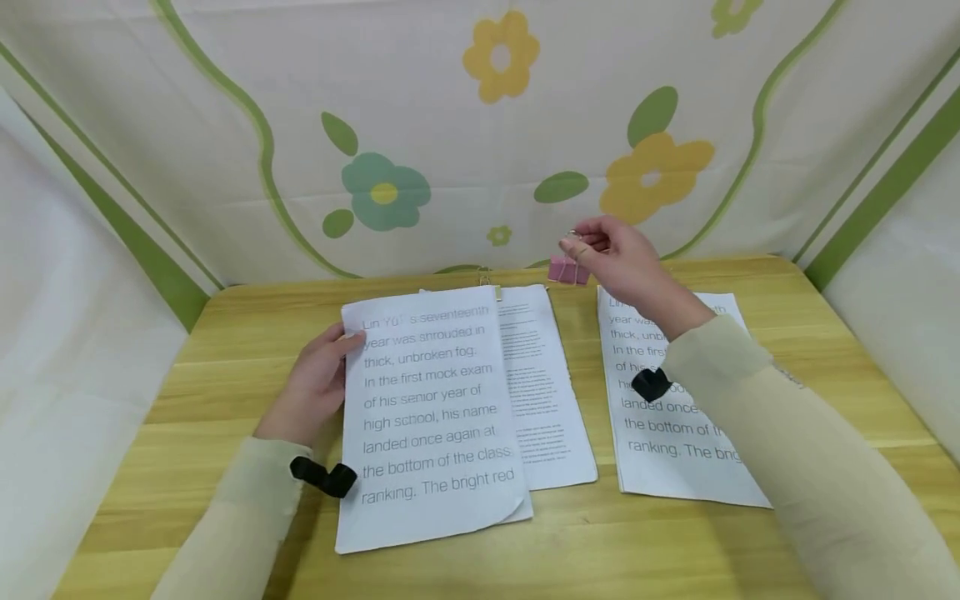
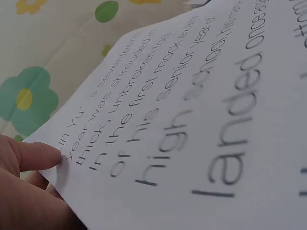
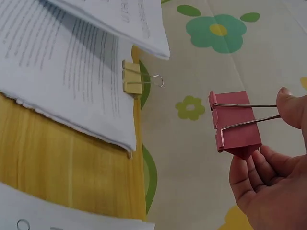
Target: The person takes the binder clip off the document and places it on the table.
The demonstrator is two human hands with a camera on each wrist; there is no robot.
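My right hand is raised over the back of the wooden table and pinches the wire handles of a pink binder clip between thumb and fingers. My left hand grips the left edge of a stack of printed sheets, thumb on top near the first line of large text. Under that stack lies a second bundle with small print, held at its top edge by a yellow binder clip.
Another sheet with large print lies on the right, partly under my right forearm. A cloth backdrop with flowers and green lines closes off the back and both sides of the table.
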